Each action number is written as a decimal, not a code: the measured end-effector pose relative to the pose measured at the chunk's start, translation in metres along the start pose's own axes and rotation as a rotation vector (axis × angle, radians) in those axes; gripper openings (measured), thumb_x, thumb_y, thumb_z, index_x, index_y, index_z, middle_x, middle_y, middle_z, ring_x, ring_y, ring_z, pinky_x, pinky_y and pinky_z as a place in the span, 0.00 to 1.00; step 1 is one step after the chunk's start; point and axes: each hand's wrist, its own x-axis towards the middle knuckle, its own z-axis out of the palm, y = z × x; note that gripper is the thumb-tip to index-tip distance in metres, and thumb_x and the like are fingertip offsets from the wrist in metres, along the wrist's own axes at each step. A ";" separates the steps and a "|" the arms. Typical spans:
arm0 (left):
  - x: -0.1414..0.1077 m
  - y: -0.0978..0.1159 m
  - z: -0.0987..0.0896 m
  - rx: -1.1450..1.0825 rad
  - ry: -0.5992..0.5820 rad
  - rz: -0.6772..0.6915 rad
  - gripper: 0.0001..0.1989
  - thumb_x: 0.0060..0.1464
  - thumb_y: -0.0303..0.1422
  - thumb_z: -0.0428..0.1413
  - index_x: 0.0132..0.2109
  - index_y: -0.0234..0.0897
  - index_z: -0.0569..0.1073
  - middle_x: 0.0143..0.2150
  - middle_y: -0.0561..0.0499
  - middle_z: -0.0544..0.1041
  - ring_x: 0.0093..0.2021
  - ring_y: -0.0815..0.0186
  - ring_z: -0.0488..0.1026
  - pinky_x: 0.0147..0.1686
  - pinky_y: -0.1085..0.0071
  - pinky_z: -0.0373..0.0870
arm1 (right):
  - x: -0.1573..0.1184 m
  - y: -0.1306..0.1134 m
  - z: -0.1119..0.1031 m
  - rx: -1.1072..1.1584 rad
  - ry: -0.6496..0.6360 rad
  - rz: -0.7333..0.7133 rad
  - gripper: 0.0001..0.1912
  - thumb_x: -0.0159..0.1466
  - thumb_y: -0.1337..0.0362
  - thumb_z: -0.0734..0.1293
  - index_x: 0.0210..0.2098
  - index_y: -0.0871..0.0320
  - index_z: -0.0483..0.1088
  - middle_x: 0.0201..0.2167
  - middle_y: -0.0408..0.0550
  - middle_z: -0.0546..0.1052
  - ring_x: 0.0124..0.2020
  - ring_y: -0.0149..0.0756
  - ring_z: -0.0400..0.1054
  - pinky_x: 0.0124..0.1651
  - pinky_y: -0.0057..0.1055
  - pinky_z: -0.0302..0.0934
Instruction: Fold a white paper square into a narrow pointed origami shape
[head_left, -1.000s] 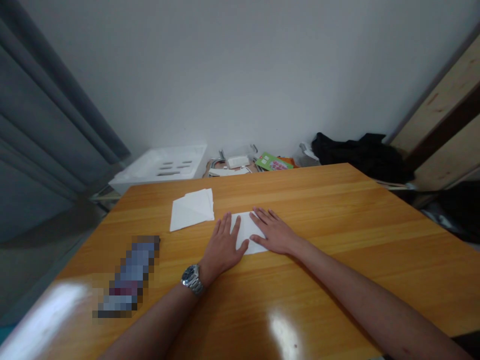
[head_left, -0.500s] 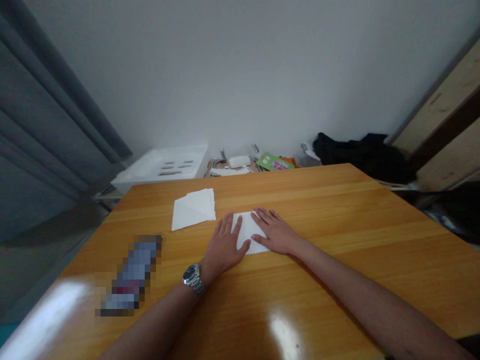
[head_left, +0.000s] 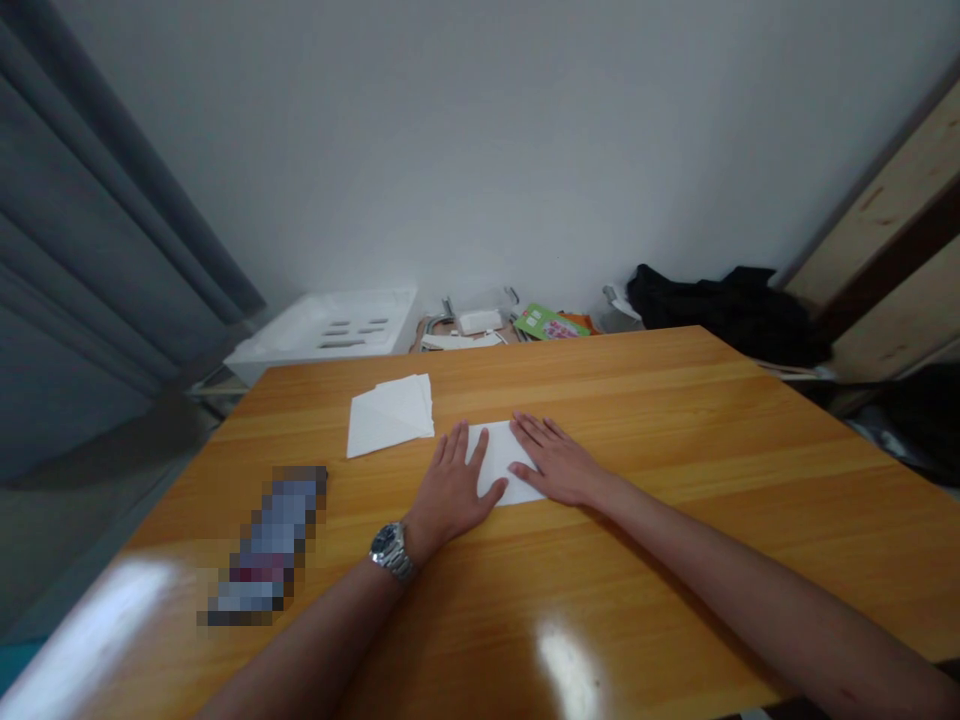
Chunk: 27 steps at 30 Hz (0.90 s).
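A white sheet of paper (head_left: pixel 495 465) lies flat on the wooden table (head_left: pixel 675 440), and both of my hands rest on it. My left hand (head_left: pixel 454 487) covers its left edge, palm down with fingers apart, and a metal watch is on that wrist. On the right part of the sheet lies my right hand (head_left: pixel 556 462), flat, its fingers stretched forward and the thumb pointing left. The sheet's outer edges are partly hidden under the hands. Behind and left of my left hand sits a small stack of white paper (head_left: pixel 390 415).
At the table's left is a pixelated, phone-like object (head_left: pixel 270 545). Beyond the far edge stand a white plastic tray (head_left: pixel 322 325), a green booklet (head_left: pixel 551 322) among clutter, and a black cloth bundle (head_left: pixel 720 310). A grey curtain (head_left: pixel 90 200) hangs at left.
My right hand has slid very slightly to the right on the sheet. The left hand stays pressed in place; the view has shifted a little.
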 end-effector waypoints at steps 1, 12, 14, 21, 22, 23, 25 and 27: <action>0.000 0.000 0.000 -0.002 -0.004 0.003 0.40 0.64 0.54 0.46 0.71 0.29 0.54 0.72 0.29 0.54 0.73 0.46 0.48 0.68 0.46 0.52 | -0.002 0.001 0.000 0.002 0.005 0.012 0.43 0.71 0.40 0.47 0.73 0.67 0.45 0.73 0.60 0.45 0.74 0.46 0.38 0.74 0.48 0.37; 0.001 -0.003 -0.001 -0.025 -0.008 -0.002 0.32 0.70 0.45 0.41 0.70 0.25 0.56 0.71 0.31 0.56 0.72 0.49 0.51 0.69 0.50 0.52 | -0.011 0.011 0.005 0.025 0.063 0.028 0.40 0.72 0.43 0.48 0.73 0.64 0.45 0.73 0.59 0.47 0.74 0.47 0.41 0.73 0.49 0.39; 0.002 -0.004 0.000 -0.028 -0.020 -0.003 0.32 0.69 0.45 0.42 0.70 0.25 0.56 0.71 0.30 0.56 0.72 0.48 0.52 0.69 0.50 0.52 | -0.011 0.012 0.004 0.033 0.058 0.021 0.40 0.72 0.43 0.48 0.73 0.65 0.46 0.73 0.60 0.47 0.74 0.46 0.41 0.74 0.48 0.39; 0.002 -0.004 0.002 -0.025 -0.035 -0.006 0.36 0.67 0.48 0.45 0.71 0.25 0.54 0.72 0.30 0.54 0.73 0.47 0.51 0.69 0.49 0.50 | -0.012 0.017 0.000 0.102 0.096 -0.028 0.36 0.73 0.47 0.53 0.71 0.65 0.52 0.72 0.61 0.52 0.73 0.47 0.45 0.72 0.50 0.42; 0.002 -0.004 0.002 -0.029 -0.032 -0.005 0.36 0.67 0.48 0.45 0.71 0.26 0.54 0.72 0.31 0.54 0.73 0.48 0.51 0.69 0.50 0.50 | -0.013 0.018 -0.001 0.127 0.111 -0.048 0.35 0.72 0.47 0.55 0.71 0.63 0.54 0.72 0.60 0.53 0.73 0.47 0.46 0.72 0.51 0.43; 0.002 -0.004 0.002 -0.034 -0.030 -0.005 0.36 0.67 0.48 0.45 0.71 0.26 0.54 0.72 0.31 0.54 0.73 0.48 0.51 0.69 0.50 0.51 | -0.014 0.020 -0.002 0.156 0.126 -0.072 0.34 0.72 0.48 0.56 0.70 0.61 0.55 0.72 0.60 0.54 0.72 0.47 0.47 0.72 0.52 0.44; 0.002 -0.005 0.001 -0.042 -0.027 -0.008 0.36 0.67 0.49 0.45 0.70 0.26 0.54 0.72 0.31 0.54 0.72 0.48 0.51 0.69 0.50 0.51 | -0.016 0.022 -0.007 0.220 0.140 -0.120 0.32 0.71 0.48 0.59 0.69 0.58 0.58 0.71 0.58 0.57 0.72 0.47 0.48 0.71 0.51 0.45; 0.002 -0.006 0.001 -0.044 -0.027 -0.011 0.36 0.67 0.49 0.45 0.70 0.26 0.55 0.72 0.30 0.55 0.72 0.48 0.51 0.69 0.50 0.51 | -0.019 0.022 -0.012 0.267 0.113 -0.167 0.33 0.69 0.48 0.62 0.68 0.58 0.59 0.71 0.58 0.57 0.72 0.46 0.49 0.71 0.49 0.48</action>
